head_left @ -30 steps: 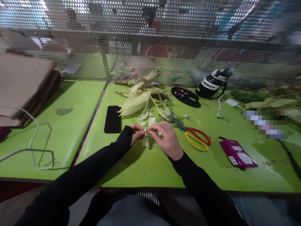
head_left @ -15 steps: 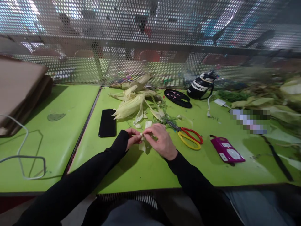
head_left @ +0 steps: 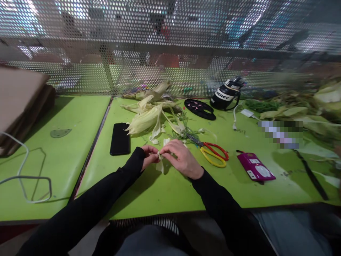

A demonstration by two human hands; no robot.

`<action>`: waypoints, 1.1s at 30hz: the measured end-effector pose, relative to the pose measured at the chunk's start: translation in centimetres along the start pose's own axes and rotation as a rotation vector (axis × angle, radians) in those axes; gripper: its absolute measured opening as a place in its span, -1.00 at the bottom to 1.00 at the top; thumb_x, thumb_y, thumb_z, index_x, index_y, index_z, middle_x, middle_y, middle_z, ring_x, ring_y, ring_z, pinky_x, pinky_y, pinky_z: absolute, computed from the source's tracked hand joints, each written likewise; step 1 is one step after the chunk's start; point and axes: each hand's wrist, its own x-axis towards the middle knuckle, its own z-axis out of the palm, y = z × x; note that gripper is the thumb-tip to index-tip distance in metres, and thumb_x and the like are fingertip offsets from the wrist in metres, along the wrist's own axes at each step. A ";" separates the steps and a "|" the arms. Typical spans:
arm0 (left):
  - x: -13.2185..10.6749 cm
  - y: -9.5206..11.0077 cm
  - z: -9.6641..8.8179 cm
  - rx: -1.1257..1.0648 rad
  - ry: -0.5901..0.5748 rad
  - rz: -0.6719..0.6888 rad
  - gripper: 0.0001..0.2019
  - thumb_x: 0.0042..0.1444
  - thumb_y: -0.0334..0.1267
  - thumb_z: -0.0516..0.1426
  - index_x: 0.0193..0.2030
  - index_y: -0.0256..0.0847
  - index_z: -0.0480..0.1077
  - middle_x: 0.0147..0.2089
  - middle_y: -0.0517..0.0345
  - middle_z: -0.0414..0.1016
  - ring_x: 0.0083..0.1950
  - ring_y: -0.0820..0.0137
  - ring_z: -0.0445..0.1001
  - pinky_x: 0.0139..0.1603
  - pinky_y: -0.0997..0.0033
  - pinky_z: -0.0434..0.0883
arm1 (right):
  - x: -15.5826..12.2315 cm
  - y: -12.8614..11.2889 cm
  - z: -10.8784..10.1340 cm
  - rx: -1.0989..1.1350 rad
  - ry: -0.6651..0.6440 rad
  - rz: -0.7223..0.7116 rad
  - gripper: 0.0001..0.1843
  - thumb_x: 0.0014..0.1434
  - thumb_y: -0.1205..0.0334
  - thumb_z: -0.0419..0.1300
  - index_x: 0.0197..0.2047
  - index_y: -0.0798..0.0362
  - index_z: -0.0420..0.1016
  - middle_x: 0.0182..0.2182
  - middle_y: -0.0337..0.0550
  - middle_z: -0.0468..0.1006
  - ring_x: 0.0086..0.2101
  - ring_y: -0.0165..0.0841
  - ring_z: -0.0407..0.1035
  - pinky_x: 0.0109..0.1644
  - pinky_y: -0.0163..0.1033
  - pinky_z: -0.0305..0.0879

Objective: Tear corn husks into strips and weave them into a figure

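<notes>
Both my hands meet over the green table, pinching a small pale piece of corn husk (head_left: 160,166) between them. My left hand (head_left: 149,155) grips it from the left with thumb and fingertips. From the right, my right hand (head_left: 182,158) pinches its upper end, with the fingers partly hiding it. Part of the husk hangs below the fingertips. Just beyond lies a heap of pale dried corn husks (head_left: 145,121) with thin green strands. Scissors (head_left: 213,154) with one red and one yellow handle lie to the right of my right hand, blades pointing into the strands.
A black phone (head_left: 119,139) lies left of the husks. Behind are a black palette (head_left: 199,109) and a black bottle (head_left: 226,94) before a perforated metal screen (head_left: 149,32). To the right are a purple pouch (head_left: 256,167) and more husks (head_left: 306,113); cardboard (head_left: 18,96) stands left.
The view has shifted slightly, so things on the table appear a little further left. Both hands stay together at the husk piece, with only slight finger movement.
</notes>
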 end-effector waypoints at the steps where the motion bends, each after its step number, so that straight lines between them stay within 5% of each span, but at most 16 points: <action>1: 0.1 0.0 -0.1 0.029 -0.001 0.004 -0.69 -0.16 -0.26 0.42 -0.34 -0.35 0.45 -0.43 0.15 0.56 -0.41 0.44 0.57 -0.22 0.38 0.55 | 0.0 0.0 0.1 0.002 -0.001 0.006 -0.91 0.31 0.31 0.16 -0.27 0.02 0.45 -0.36 -0.18 0.54 -0.26 -0.28 0.34 -0.13 -0.13 0.26; 10: -0.1 -0.1 0.4 -0.036 0.117 0.116 -0.68 -0.15 -0.26 0.38 -0.46 -0.27 0.30 -0.49 0.20 0.51 -0.47 0.47 0.52 -0.24 0.32 0.56 | 0.1 0.1 0.6 -0.025 0.106 0.031 -0.81 0.29 0.09 0.20 -0.08 -0.03 0.43 -0.17 -0.10 0.57 -0.14 -0.19 0.37 -0.08 -0.04 0.29; 21: 0.1 0.3 0.6 -0.027 0.053 0.046 -0.67 -0.19 -0.25 0.42 -0.39 -0.34 0.40 -0.47 0.15 0.53 -0.44 0.48 0.53 -0.24 0.39 0.54 | 0.2 0.1 0.5 -0.036 0.106 -0.001 -0.88 0.32 0.21 0.15 -0.27 0.00 0.44 -0.31 -0.15 0.56 -0.25 -0.25 0.35 -0.15 -0.09 0.24; 33: 0.0 0.3 -0.5 0.041 -0.001 0.127 -0.72 -0.05 -0.19 0.34 -0.45 -0.30 0.35 -0.41 0.13 0.55 -0.37 0.43 0.56 -0.18 0.33 0.54 | 0.0 -0.2 0.9 -0.008 0.123 -0.031 -0.92 0.30 0.22 0.19 -0.17 0.03 0.44 -0.25 -0.15 0.58 -0.22 -0.26 0.38 -0.10 -0.10 0.25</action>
